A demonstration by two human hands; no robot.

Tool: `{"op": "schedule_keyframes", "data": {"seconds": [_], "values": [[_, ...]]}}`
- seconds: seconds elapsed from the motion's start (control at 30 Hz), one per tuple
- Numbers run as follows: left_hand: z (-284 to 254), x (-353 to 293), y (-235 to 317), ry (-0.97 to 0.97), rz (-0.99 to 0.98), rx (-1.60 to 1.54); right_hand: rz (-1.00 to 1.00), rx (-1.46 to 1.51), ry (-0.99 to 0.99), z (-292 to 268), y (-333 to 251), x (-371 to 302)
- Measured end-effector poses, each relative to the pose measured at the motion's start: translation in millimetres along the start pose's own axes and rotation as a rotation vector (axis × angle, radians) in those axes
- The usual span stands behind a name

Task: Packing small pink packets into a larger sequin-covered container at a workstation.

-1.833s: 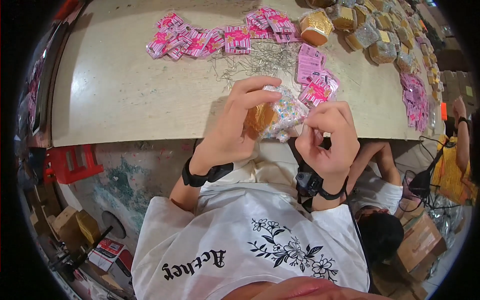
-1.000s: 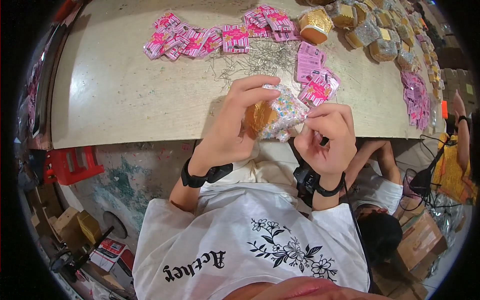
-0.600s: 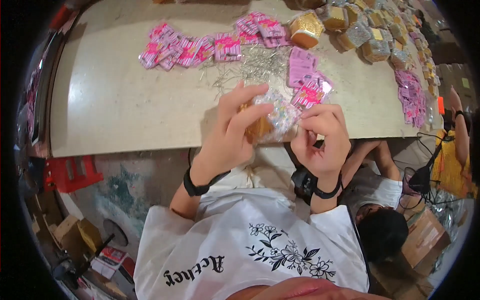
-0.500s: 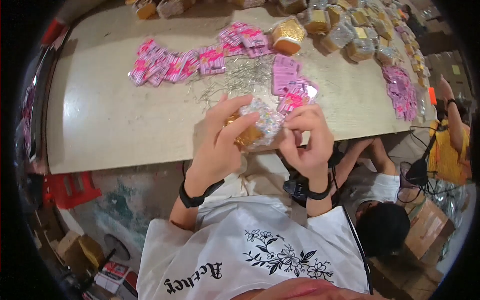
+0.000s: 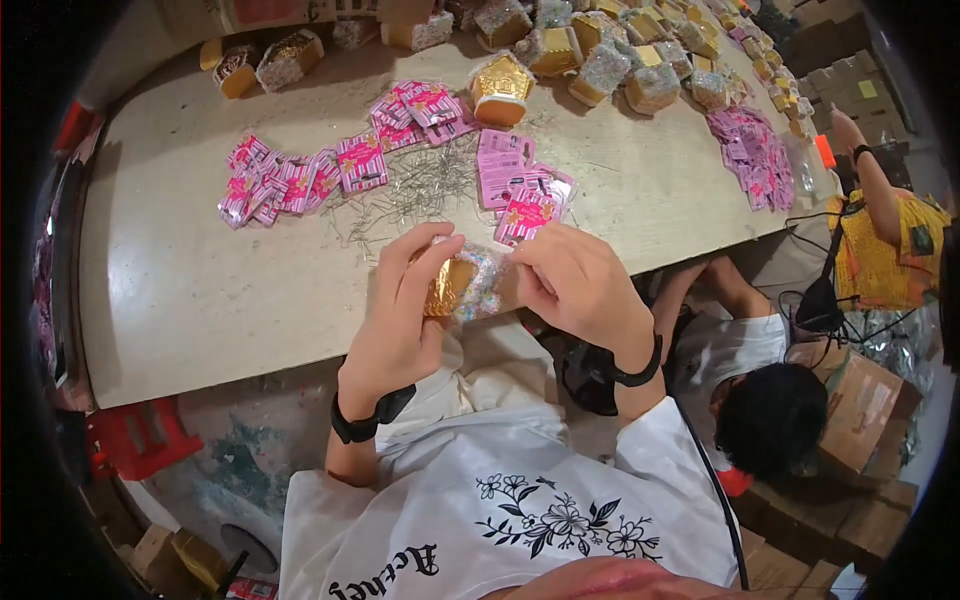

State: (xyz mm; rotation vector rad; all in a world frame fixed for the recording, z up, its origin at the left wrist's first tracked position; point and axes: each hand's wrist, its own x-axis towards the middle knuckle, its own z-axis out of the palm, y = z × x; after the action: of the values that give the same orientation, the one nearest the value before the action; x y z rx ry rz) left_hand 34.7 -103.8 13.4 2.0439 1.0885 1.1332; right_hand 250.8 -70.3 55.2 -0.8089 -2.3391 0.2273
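Just over the near edge of the table, my left hand [image 5: 392, 320] grips a small gold house-shaped ornament [image 5: 478, 285] with a glittery, iridescent side. Its fingers wrap over the gold part. At the glittery side's right end, my right hand [image 5: 590, 290] is closed in a pinch; whatever lies between those fingertips is hidden. Pink printed cards [image 5: 525, 213] lie just beyond my right hand. A loose scatter of thin wire pieces [image 5: 415, 200] spreads over the tabletop beyond my left hand.
Another gold house ornament [image 5: 501, 92] stands past the cards. Many similar ornaments [image 5: 600, 70] crowd the far side. More pink cards [image 5: 262, 180] lie at left, with a pink heap [image 5: 750, 155] at right. A person [image 5: 765, 410] sits low beside the table [image 5: 170, 290].
The whole view has shifted, so the table's things appear lower and farther left. My right hand has turned, showing more of its back, while still pinching at the ornament's edge.
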Motion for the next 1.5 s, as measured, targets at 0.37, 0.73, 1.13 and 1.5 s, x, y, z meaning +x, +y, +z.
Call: {"op": "schedule_keyframes", "data": {"seconds": [0.37, 0.73, 1.13, 1.5], "values": [[-0.2, -4.4, -2.4, 0.125, 0.075, -0.044, 0.069, 0.454, -0.007, -0.1, 6.5, 1.5], [5.5, -6.4, -5.4, 0.131, 0.176, -0.035, 0.277, 1.016, -0.22, -0.3, 32.1, 8.6], [6.6, -7.8, -4.2, 0.222, -0.025, -0.081, 0.026, 0.545, -0.34, -1.2, 7.7, 35.4], [8.7, -3.8, -1.6, 0.216, -0.054, -0.082, -0.246, 1.746, 0.843, -102.9, 145.6, 56.0]]}}
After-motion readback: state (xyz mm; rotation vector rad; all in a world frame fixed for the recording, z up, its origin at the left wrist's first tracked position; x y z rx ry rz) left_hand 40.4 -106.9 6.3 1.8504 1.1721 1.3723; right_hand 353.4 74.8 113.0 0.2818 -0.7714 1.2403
